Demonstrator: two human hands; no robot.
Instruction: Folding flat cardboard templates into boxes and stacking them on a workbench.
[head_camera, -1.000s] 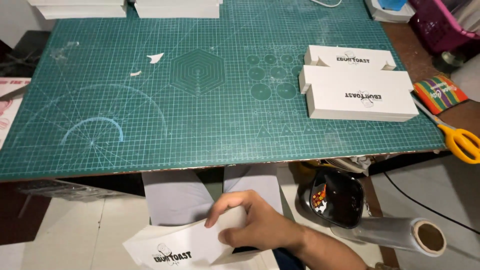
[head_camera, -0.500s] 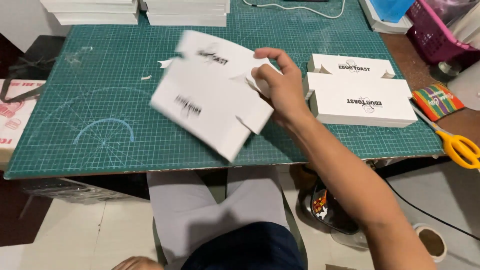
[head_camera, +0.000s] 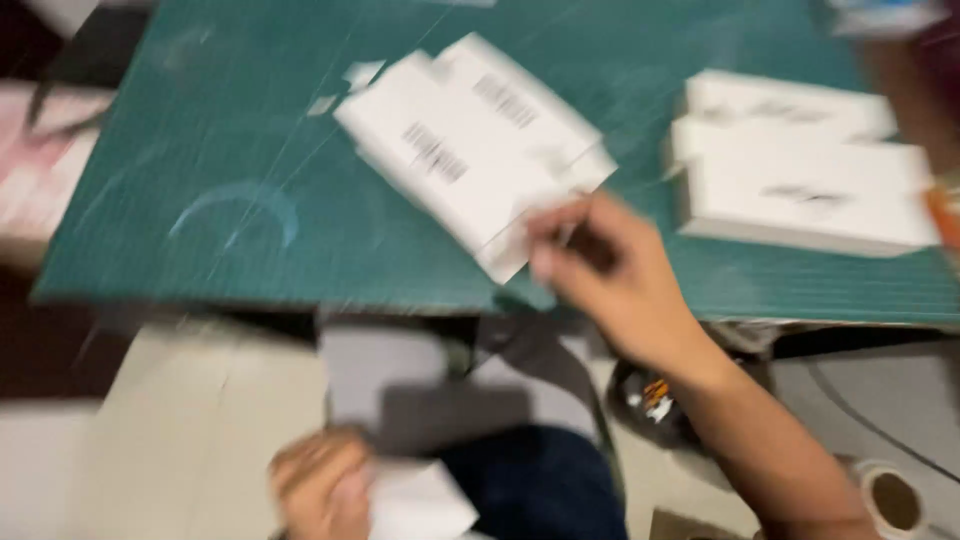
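The view is blurred by motion. A flat white cardboard box blank (head_camera: 470, 150) lies on the green cutting mat (head_camera: 250, 130). My right hand (head_camera: 600, 270) is at its near right corner, fingers curled by the edge; whether it still grips the blank is unclear. Low down, below the table edge, my left hand (head_camera: 320, 480) holds another white folded blank (head_camera: 420, 500) by my lap.
Two assembled white boxes (head_camera: 800, 170) sit on the mat's right side. A dark round object (head_camera: 655, 400) and a tape roll (head_camera: 890, 500) lie on the floor at lower right. Pale paper lies at the far left.
My right hand has laid the white blank flat on the mat and slid back toward its near corner. My left hand has come up holding another white blank.
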